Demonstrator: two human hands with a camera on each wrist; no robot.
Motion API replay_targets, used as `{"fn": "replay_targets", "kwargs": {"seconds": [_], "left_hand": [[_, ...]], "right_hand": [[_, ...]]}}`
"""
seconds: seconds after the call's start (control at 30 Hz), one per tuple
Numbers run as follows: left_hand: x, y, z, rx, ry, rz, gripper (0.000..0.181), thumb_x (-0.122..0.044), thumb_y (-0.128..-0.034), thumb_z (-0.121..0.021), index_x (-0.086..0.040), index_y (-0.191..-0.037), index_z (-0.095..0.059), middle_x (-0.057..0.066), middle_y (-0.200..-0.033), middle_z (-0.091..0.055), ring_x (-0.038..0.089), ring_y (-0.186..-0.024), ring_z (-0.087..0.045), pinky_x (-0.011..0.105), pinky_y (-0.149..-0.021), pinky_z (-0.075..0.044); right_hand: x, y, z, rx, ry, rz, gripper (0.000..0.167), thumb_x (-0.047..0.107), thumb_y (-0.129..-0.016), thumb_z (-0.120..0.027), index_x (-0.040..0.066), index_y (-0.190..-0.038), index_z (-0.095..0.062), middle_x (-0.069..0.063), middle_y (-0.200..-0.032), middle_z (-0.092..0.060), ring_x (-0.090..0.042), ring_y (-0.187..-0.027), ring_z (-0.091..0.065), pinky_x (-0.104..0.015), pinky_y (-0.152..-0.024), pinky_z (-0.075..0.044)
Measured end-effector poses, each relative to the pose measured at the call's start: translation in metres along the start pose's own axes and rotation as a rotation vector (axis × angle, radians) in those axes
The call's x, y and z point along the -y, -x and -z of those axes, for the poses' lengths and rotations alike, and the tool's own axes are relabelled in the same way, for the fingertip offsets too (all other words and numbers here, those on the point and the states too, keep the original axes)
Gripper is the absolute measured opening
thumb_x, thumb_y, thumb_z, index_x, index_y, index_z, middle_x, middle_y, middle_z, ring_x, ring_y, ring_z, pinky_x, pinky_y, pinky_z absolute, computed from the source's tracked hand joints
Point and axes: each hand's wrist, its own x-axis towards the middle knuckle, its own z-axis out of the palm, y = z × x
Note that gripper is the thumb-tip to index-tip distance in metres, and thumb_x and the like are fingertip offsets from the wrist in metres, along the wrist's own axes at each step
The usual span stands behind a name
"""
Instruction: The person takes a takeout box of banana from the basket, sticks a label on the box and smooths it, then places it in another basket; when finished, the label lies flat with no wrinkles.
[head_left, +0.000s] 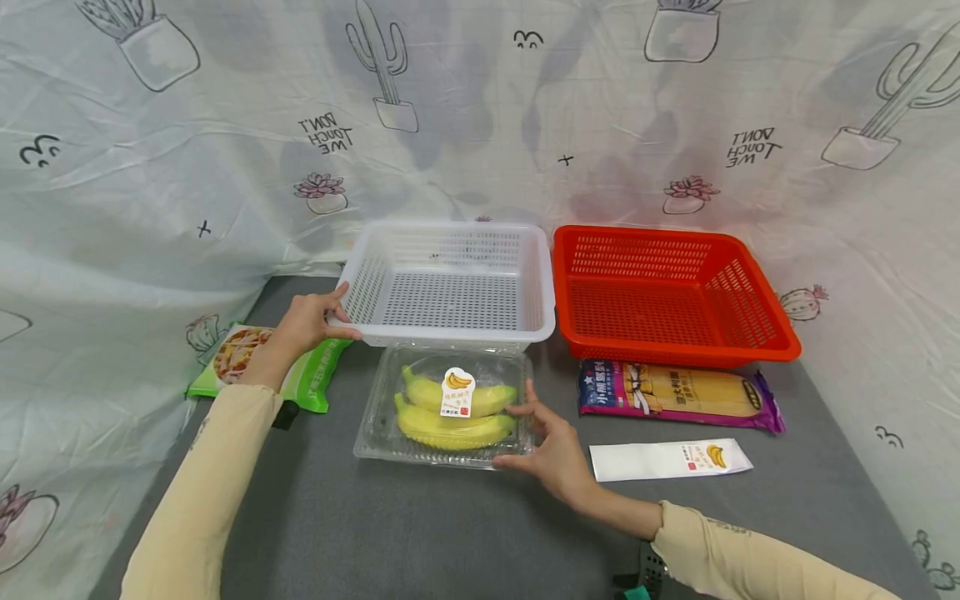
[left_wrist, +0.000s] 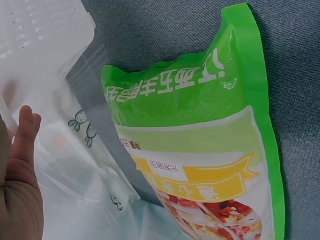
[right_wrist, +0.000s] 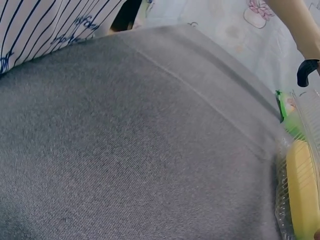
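Note:
A clear plastic clamshell box [head_left: 375, 433] with yellow bananas [head_left: 453, 429] inside is directly in front of the white basket [head_left: 442, 335]. My right hand [head_left: 555, 454] holds the box's right side, thumb at its near corner and fingers spread along the edge. At the white basket's near left corner, my left hand [head_left: 303, 325] grips the rim. Part of the left hand [left_wrist: 22, 185] shows in the left wrist view beside the basket [left_wrist: 45, 35]. The right wrist view catches only the box's edge [right_wrist: 282, 210] and a banana [right_wrist: 302, 190].
Right of the white basket stands a red basket [head_left: 675, 354]. Before it lie a pasta packet [head_left: 675, 392] and a white strip with a banana label [head_left: 645, 462]. A green food bag [head_left: 318, 375] lies left, under the left forearm. Patterned cloth [head_left: 480, 108] hangs behind.

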Motion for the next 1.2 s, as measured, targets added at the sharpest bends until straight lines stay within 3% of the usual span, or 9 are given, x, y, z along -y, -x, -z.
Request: {"fn": "replay_targets", "kwargs": {"seconds": [0.23,0.53,0.93,1.07,1.2], "left_hand": [[-0.001,-0.001,0.002,0.015,-0.001,0.001,0.029,-0.028,-0.0710,-0.082,-0.003,-0.079,-0.069,0.019,-0.145,-0.037,0.012,-0.038,-0.023,0.026,-0.042,-0.029],[-0.002,-0.001,0.002,0.032,-0.002,0.019,0.028,-0.025,-0.0718,-0.081,-0.002,-0.081,-0.069,0.018,-0.147,-0.035,0.015,-0.040,-0.031,0.027,-0.044,-0.031],[-0.001,0.001,0.001,0.036,0.010,0.015,0.028,-0.025,-0.0733,-0.079,-0.001,-0.080,-0.066,0.020,-0.148,-0.032,0.014,-0.040,-0.026,0.027,-0.046,-0.031],[-0.003,0.001,0.001,0.043,0.012,0.013,0.030,-0.026,-0.0731,-0.079,0.000,-0.083,-0.067,0.020,-0.149,-0.031,0.015,-0.041,-0.030,0.028,-0.048,-0.034],[-0.004,0.001,0.002,0.043,0.022,0.013,0.029,-0.024,-0.0733,-0.079,0.000,-0.084,-0.068,0.019,-0.149,-0.031,0.015,-0.041,-0.034,0.029,-0.050,-0.036]], "right_hand": [[0.009,0.000,0.007,0.054,-0.036,-0.043,0.062,0.002,-0.058,-0.090,0.002,-0.114,-0.064,-0.015,-0.153,-0.026,-0.030,-0.135,-0.035,-0.038,-0.101,-0.038],[0.031,0.000,0.016,0.109,-0.112,-0.132,0.061,-0.002,-0.060,-0.088,0.000,-0.116,-0.062,-0.013,-0.154,-0.021,-0.026,-0.135,-0.034,-0.033,-0.102,-0.036],[0.064,-0.003,0.028,0.144,-0.117,-0.171,0.062,-0.003,-0.059,-0.089,0.001,-0.115,-0.063,-0.007,-0.154,-0.024,-0.024,-0.135,-0.036,-0.033,-0.096,-0.043],[0.074,-0.007,0.033,0.146,-0.114,-0.168,0.057,-0.002,-0.060,-0.089,0.001,-0.111,-0.064,-0.007,-0.154,-0.027,-0.023,-0.137,-0.032,-0.034,-0.097,-0.042],[0.082,-0.011,0.037,0.155,-0.169,-0.162,0.049,-0.003,-0.063,-0.087,0.000,-0.107,-0.063,-0.007,-0.154,-0.029,-0.028,-0.134,-0.038,-0.037,-0.093,-0.046]]}}
